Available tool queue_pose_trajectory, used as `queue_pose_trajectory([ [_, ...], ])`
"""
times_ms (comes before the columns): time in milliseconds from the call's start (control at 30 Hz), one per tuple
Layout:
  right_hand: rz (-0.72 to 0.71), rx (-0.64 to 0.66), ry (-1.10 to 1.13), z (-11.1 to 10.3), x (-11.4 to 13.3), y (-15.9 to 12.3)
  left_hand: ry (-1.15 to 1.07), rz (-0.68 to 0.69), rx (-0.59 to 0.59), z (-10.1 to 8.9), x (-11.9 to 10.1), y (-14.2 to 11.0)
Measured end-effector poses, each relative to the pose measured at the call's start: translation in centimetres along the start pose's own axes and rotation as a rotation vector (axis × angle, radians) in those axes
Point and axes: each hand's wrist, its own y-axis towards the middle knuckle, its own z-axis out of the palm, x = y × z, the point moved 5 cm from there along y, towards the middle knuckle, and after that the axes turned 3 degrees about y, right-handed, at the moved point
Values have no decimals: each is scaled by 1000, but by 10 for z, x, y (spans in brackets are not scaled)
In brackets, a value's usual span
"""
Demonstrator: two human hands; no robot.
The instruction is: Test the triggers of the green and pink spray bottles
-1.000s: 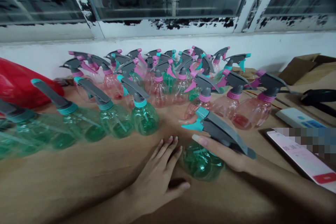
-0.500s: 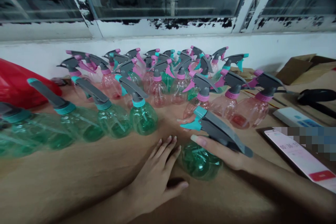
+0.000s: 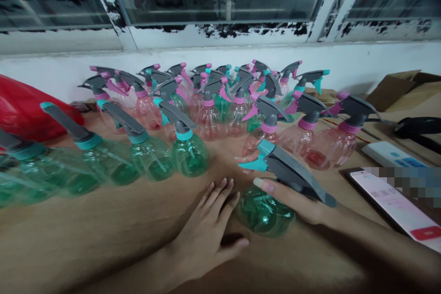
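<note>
A green, see-through spray bottle (image 3: 267, 213) with a grey and teal trigger head stands upright on the wooden table (image 3: 113, 234). My right hand (image 3: 296, 200) is wrapped round its neck below the head, thumb on the near side and the other fingers mostly hidden behind. Just left of that bottle, my left hand (image 3: 210, 227) lies flat on the table with its fingers stretched out, holding nothing. Beyond the left fingertips stands another green spray bottle (image 3: 190, 156), the right end of a row of green ones.
Pink spray bottles (image 3: 208, 119) and some green ones crowd the back, below the window wall. A red bag (image 3: 31, 110) lies at left. On the right are a phone (image 3: 392, 202), a white device (image 3: 392, 154), a black object (image 3: 418, 128) and an open cardboard box (image 3: 403, 89).
Both hands and the bottles keep their places. The view shifts slightly sideways and back.
</note>
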Motion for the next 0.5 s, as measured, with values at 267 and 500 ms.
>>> queue_pose_trajectory([
  [267, 32, -2, -10, 1, -3, -1, 22, 8, -7, 0, 0, 1],
  [500, 43, 13, -5, 1, -4, -1, 31, 15, 3, 1, -1, 0],
])
